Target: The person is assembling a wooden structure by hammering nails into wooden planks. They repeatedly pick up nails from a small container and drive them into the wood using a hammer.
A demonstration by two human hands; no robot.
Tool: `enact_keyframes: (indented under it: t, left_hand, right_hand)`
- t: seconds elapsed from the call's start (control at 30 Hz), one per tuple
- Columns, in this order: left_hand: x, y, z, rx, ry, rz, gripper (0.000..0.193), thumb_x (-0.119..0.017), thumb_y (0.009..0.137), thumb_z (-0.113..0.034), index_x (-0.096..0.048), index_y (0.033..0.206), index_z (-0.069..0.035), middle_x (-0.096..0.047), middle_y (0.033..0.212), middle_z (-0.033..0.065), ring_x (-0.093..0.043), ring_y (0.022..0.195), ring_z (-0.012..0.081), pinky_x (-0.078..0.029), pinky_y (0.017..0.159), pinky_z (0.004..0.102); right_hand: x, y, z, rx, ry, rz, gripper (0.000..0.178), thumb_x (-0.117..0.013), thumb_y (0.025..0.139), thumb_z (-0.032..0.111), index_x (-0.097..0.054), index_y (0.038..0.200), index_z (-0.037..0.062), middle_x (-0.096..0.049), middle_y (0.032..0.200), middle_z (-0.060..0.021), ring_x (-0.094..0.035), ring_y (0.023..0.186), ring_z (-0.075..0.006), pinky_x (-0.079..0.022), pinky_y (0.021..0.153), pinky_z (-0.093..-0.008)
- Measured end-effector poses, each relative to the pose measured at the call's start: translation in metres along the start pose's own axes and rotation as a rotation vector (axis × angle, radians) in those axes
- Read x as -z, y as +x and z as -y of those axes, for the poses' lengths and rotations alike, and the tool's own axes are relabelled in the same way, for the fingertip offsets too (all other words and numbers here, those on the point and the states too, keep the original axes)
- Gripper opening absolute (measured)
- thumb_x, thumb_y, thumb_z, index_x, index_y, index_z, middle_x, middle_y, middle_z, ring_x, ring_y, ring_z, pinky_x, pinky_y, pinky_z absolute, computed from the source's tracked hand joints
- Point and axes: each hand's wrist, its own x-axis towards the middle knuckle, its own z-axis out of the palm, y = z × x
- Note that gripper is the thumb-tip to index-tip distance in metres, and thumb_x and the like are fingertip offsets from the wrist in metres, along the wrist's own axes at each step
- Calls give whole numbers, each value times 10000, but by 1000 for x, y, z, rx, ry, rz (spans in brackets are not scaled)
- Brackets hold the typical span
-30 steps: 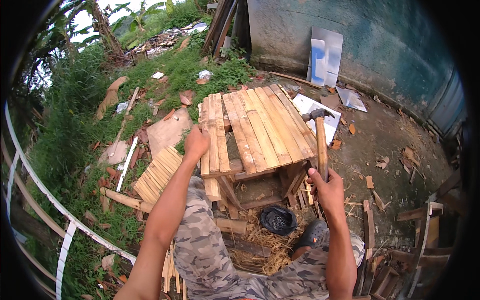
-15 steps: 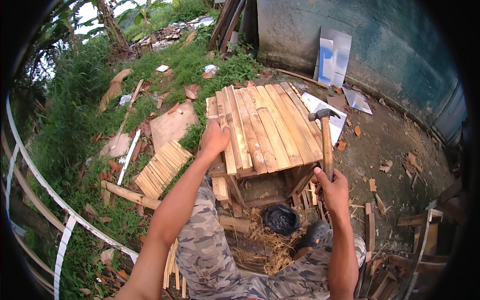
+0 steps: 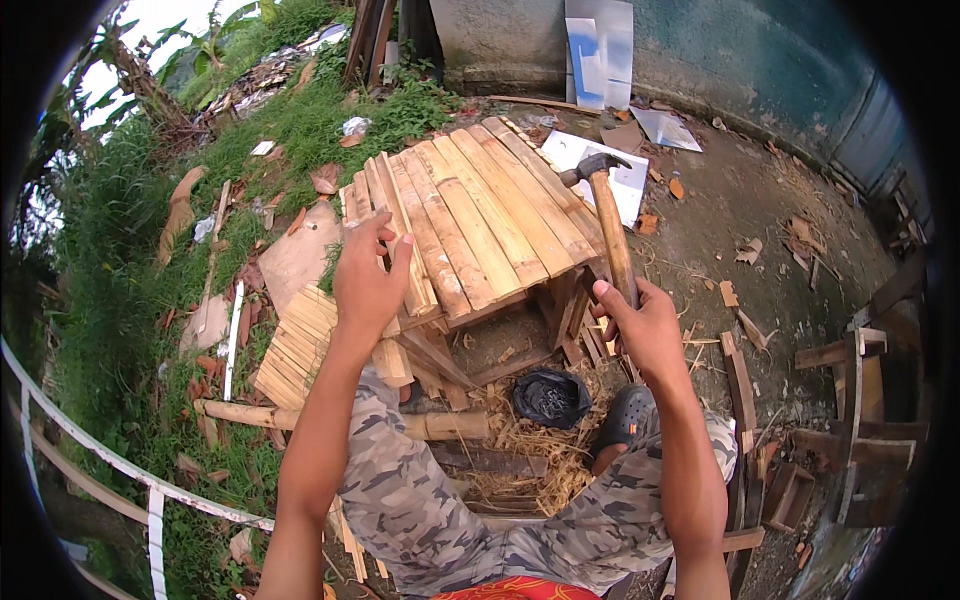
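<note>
My right hand (image 3: 645, 325) is wrapped round the wooden handle of a claw hammer (image 3: 612, 222), held upright with its dark metal head by the table top's right side. My left hand (image 3: 368, 275) is raised over the left edge of a low table of pale wooden slats (image 3: 490, 215). Its thumb and fingers are bent but apart, and nothing shows between them. The slats lie side by side across the top, with uneven near ends. Below the table's near edge, a black plastic-lined bowl (image 3: 552, 398) holds small things that look like nails.
A bundle of cut slats (image 3: 297, 345) lies on the grass to the left, near a bamboo pole (image 3: 250, 413). Shavings (image 3: 560, 480) cover the ground between my legs. Wooden frames (image 3: 855, 400) stand at right. A white railing (image 3: 90, 430) curves at left; a wall (image 3: 740, 70) rises behind.
My left hand has lifted off the slats and its fingers have parted. The hammer has tilted, its head leaning left. The whole view has shifted, with the table now further left.
</note>
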Motion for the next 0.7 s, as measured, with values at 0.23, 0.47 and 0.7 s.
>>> enact_keyframes:
  t: [0.23,0.47,0.7]
  left_hand:
    - [-21,-16,-11,-336,308,266,492,-627,963,-378,-622,1290,-10,-518,1453,227,-486,1350,383,-360,1136,486]
    - [-13,-8,29,-169,219,318,485,-528,960,-228,-531,1344,69,-474,1481,279,-455,1377,407,-334,1173,462]
    - [-10,-15,17,-86,329,234,496,-512,929,-167,-523,1363,73,-479,1479,275,-482,1348,424,-366,1159,449]
  right_hand:
    - [25,1,-8,-21,15,-27,367,-719,953,356,-649,943,-4,-665,759,-45,-572,545,-73,-412,457,-237]
    - [39,-5,-7,-29,2,-44,392,-717,952,381,-647,950,-5,-673,769,-51,-579,550,-82,-420,461,-242]
    - [39,-7,-4,-25,10,-46,451,-711,936,406,-676,950,-43,-669,732,-61,-597,546,-102,-472,482,-278]
